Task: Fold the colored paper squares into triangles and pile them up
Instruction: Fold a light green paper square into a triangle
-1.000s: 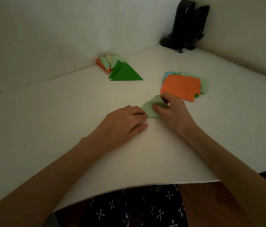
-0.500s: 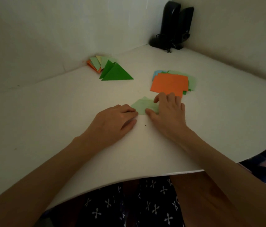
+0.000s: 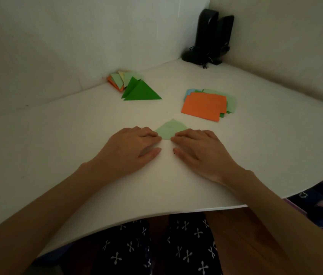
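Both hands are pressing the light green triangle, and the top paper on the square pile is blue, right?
Not quite. The head view shows the top paper on the square pile is orange, not blue. The left hand and right hand do press the light green triangle.

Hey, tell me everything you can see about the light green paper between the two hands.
The light green paper looks like a thin, matte sheet folded into a triangle. Its apex points away from the person and its long edge is nearest them. It lies flat on the white table, nearer the person than the orange-topped stack. The left hand presses its fingertips on the left corner and the right hand on the right corner, hiding both corners.
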`<control>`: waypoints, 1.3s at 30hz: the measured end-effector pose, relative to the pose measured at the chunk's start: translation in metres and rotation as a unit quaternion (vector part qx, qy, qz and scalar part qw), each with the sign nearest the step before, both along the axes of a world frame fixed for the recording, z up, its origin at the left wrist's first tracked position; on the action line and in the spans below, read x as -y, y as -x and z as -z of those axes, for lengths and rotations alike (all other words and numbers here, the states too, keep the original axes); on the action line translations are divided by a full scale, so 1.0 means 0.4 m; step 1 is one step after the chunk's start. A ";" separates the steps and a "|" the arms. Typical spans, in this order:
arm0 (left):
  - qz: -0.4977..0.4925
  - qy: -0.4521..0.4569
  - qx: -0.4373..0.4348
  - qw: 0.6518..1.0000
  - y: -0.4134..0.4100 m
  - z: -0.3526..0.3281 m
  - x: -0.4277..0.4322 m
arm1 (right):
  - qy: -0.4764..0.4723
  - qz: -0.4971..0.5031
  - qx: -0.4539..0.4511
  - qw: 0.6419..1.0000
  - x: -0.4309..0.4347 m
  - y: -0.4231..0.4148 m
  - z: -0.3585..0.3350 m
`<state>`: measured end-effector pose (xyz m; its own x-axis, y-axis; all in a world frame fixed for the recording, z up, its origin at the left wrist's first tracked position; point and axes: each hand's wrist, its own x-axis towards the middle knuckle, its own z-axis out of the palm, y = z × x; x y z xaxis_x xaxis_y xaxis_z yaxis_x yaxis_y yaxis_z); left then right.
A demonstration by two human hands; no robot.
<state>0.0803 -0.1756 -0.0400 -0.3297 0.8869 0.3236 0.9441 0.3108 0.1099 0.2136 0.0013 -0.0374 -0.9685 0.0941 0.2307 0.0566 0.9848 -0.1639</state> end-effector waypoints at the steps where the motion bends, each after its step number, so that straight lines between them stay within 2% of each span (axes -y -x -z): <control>1: -0.006 0.003 -0.011 1.000 0.008 -0.008 0.013 | 0.001 -0.001 -0.004 1.000 -0.003 0.000 0.003; 4: -0.027 0.008 -0.080 0.996 0.027 -0.026 0.044 | 0.017 -0.003 -0.011 1.000 -0.005 0.003 0.005; 6: -0.028 0.008 -0.096 0.995 0.019 -0.030 0.037 | 0.019 -0.001 -0.015 1.000 -0.001 0.008 0.000; 13: 0.001 0.032 0.020 0.999 -0.020 0.011 -0.001 | -0.059 0.007 -0.030 0.998 0.002 0.018 -0.004; 20: 0.004 0.007 0.053 0.999 -0.016 0.019 0.000 | -0.115 0.025 -0.078 0.990 -0.092 -0.048 -0.011; 24: 0.007 0.021 0.045 0.999 -0.020 0.014 -0.002 | -0.062 -0.013 -0.099 0.993 -0.077 0.003 -0.039; 28: -0.005 0.029 0.017 0.999 -0.024 0.007 0.001 | -0.025 -0.072 0.052 0.996 -0.042 0.068 -0.028; 29: -0.020 0.026 0.000 0.999 -0.024 0.007 0.004 | -0.025 -0.073 0.058 0.995 -0.045 0.072 -0.018; 33: -0.096 0.010 -0.038 0.995 -0.016 0.002 0.008 | -0.009 -0.084 0.001 0.996 -0.056 0.078 -0.005; 37: -0.108 0.010 -0.036 0.993 -0.006 0.007 -0.007 | 0.035 -0.068 0.014 0.997 -0.068 0.105 -0.015; 39: -0.117 0.005 -0.004 0.993 -0.005 0.013 -0.013 | 0.075 -0.063 0.020 0.995 -0.095 0.110 -0.018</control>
